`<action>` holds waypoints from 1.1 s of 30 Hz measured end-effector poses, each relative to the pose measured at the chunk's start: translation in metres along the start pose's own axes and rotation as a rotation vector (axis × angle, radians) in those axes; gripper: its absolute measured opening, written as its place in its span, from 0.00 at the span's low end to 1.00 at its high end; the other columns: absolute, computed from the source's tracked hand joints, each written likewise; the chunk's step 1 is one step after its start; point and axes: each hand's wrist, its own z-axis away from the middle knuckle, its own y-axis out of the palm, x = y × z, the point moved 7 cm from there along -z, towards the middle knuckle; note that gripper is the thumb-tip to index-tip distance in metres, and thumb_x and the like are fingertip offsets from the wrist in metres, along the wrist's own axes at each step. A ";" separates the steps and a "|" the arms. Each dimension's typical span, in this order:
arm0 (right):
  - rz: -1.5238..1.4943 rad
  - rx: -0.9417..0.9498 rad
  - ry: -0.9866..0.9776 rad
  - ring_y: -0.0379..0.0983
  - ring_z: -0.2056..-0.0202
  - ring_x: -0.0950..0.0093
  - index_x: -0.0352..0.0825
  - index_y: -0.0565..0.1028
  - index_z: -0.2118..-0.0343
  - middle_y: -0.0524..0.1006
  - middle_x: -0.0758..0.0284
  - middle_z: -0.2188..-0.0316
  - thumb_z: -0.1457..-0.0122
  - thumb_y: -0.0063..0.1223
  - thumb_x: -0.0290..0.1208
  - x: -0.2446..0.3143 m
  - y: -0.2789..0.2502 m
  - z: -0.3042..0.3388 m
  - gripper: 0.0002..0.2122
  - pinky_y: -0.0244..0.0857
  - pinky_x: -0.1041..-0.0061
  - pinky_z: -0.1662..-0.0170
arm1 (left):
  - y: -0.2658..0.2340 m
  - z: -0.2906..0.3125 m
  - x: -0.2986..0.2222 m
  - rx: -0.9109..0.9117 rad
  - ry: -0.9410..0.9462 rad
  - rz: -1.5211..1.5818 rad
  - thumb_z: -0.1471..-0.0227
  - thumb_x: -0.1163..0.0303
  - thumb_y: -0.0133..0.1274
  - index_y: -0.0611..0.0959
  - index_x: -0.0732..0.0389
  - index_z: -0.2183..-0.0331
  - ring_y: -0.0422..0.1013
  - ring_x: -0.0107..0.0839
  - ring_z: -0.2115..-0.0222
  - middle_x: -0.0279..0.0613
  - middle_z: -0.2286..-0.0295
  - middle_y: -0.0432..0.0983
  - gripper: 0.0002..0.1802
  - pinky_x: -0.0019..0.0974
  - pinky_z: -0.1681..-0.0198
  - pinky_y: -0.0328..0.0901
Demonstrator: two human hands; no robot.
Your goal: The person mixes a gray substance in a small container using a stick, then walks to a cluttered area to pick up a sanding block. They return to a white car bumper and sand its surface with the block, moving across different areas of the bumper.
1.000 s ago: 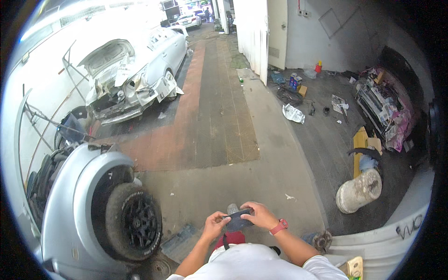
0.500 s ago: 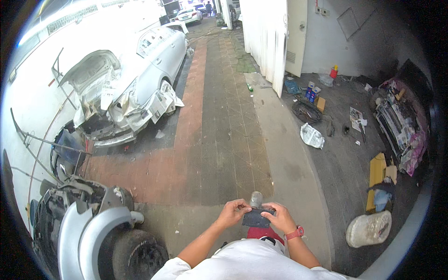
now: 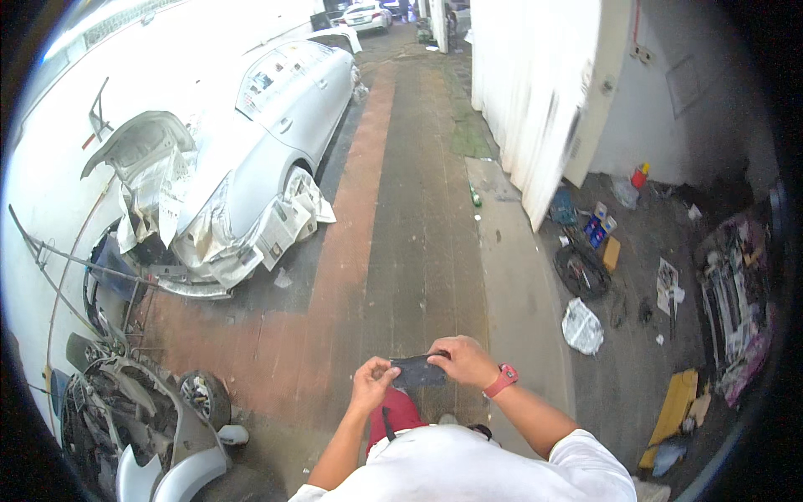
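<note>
Head camera view: a dark flat piece point(image 3: 420, 371) is between the person's two hands, in front of the body. Its long axis goes from the left fingers to the right fingers, and the right end is slightly higher. Which end is its front, I cannot tell, nor its material. The left hand point(image 3: 370, 388) pinches the left end, fingers narrow; the right hand point(image 3: 468, 365) pinches near the upper right corner, which it partly covers. The fingertips behind the piece are hidden from me, and its other face also. Both forearms rise from below and lean inward; the right one is more slanted and wears a red watch point(image 3: 503, 381). Below the fingers, a white shirt point(image 3: 468, 468) covers part of a red garment point(image 3: 406, 408). Well beyond the left fingers stands a silver car point(image 3: 301, 113), whose upper side dissolves in the bright light. To the right of the right fingers, well apart, a crumpled pale bag point(image 3: 583, 326) lies on the floor.
</note>
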 end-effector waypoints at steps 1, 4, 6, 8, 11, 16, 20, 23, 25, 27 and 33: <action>0.028 -0.019 -0.034 0.82 0.64 0.50 0.33 0.84 0.61 0.83 0.54 0.68 0.37 0.64 0.35 -0.009 -0.009 -0.038 0.10 0.73 0.57 0.59 | -0.005 -0.034 -0.004 -0.024 -0.022 0.035 0.41 0.70 0.69 0.84 0.59 0.64 0.74 0.20 0.67 0.29 0.69 0.81 0.08 0.31 0.62 0.70; 0.050 -0.072 -0.070 0.81 0.64 0.49 0.33 0.84 0.62 0.83 0.53 0.68 0.37 0.64 0.35 -0.049 -0.026 -0.140 0.09 0.73 0.57 0.60 | -0.010 -0.139 -0.023 -0.017 0.013 0.263 0.41 0.70 0.69 0.85 0.58 0.63 0.73 0.19 0.67 0.28 0.68 0.82 0.08 0.31 0.62 0.70; -0.023 -0.086 -0.014 0.81 0.64 0.50 0.33 0.84 0.62 0.83 0.54 0.68 0.38 0.66 0.34 -0.088 -0.034 -0.204 0.09 0.73 0.57 0.59 | -0.017 -0.225 -0.007 -0.010 0.030 0.255 0.41 0.71 0.70 0.86 0.58 0.62 0.73 0.19 0.67 0.28 0.68 0.82 0.08 0.31 0.61 0.70; -0.037 -0.208 -0.002 0.82 0.64 0.51 0.33 0.84 0.62 0.83 0.54 0.68 0.39 0.67 0.34 -0.112 -0.054 -0.259 0.09 0.73 0.58 0.59 | -0.023 -0.305 -0.025 0.028 0.023 0.131 0.41 0.70 0.70 0.86 0.58 0.62 0.73 0.19 0.68 0.28 0.68 0.83 0.07 0.31 0.61 0.70; -0.066 -0.207 0.073 0.82 0.64 0.51 0.32 0.84 0.62 0.84 0.55 0.67 0.40 0.68 0.32 -0.140 -0.095 -0.353 0.09 0.74 0.58 0.58 | -0.015 -0.412 -0.098 0.166 0.173 -0.145 0.41 0.69 0.69 0.88 0.61 0.61 0.74 0.23 0.69 0.31 0.71 0.83 0.09 0.33 0.61 0.71; -0.033 -0.226 0.197 0.82 0.63 0.52 0.32 0.83 0.64 0.84 0.57 0.67 0.40 0.67 0.31 -0.217 -0.161 -0.488 0.08 0.73 0.60 0.59 | 0.007 -0.583 -0.215 0.377 0.206 -0.188 0.40 0.67 0.68 0.88 0.61 0.56 0.77 0.27 0.62 0.36 0.64 0.86 0.12 0.38 0.51 0.72; -0.213 -0.313 0.374 0.84 0.63 0.55 0.31 0.84 0.62 0.84 0.54 0.67 0.40 0.67 0.32 -0.301 -0.207 -0.580 0.09 0.73 0.61 0.58 | 0.024 -0.736 -0.253 0.481 0.218 -0.192 0.39 0.67 0.67 0.88 0.61 0.55 0.78 0.27 0.60 0.36 0.62 0.86 0.13 0.38 0.50 0.72; -0.186 -0.469 0.258 0.84 0.64 0.57 0.30 0.84 0.61 0.84 0.54 0.68 0.40 0.68 0.33 -0.339 -0.258 -0.664 0.11 0.73 0.62 0.58 | 0.039 -0.849 -0.263 0.455 0.207 -0.214 0.40 0.69 0.67 0.89 0.61 0.55 0.78 0.26 0.59 0.36 0.62 0.86 0.12 0.38 0.49 0.72; -0.190 -0.370 0.369 0.83 0.64 0.56 0.30 0.84 0.61 0.84 0.54 0.68 0.41 0.69 0.33 -0.414 -0.281 -0.720 0.11 0.73 0.62 0.58 | 0.059 -0.926 -0.279 0.443 0.137 -0.195 0.40 0.69 0.67 0.88 0.61 0.54 0.78 0.25 0.59 0.36 0.62 0.86 0.13 0.37 0.50 0.72; -0.147 -0.272 0.348 0.82 0.65 0.55 0.30 0.83 0.61 0.83 0.53 0.67 0.40 0.67 0.33 -0.457 -0.309 -0.785 0.11 0.72 0.63 0.59 | 0.071 -0.996 -0.293 0.386 0.079 -0.105 0.39 0.70 0.67 0.87 0.61 0.52 0.78 0.25 0.59 0.36 0.62 0.85 0.14 0.36 0.50 0.72; -0.205 -0.125 0.184 0.81 0.64 0.54 0.29 0.81 0.62 0.82 0.54 0.68 0.38 0.66 0.33 -0.486 -0.430 -1.022 0.11 0.72 0.63 0.58 | 0.063 -1.184 -0.363 0.217 0.019 0.238 0.37 0.77 0.63 0.82 0.65 0.53 0.81 0.27 0.60 0.38 0.60 0.85 0.12 0.34 0.54 0.75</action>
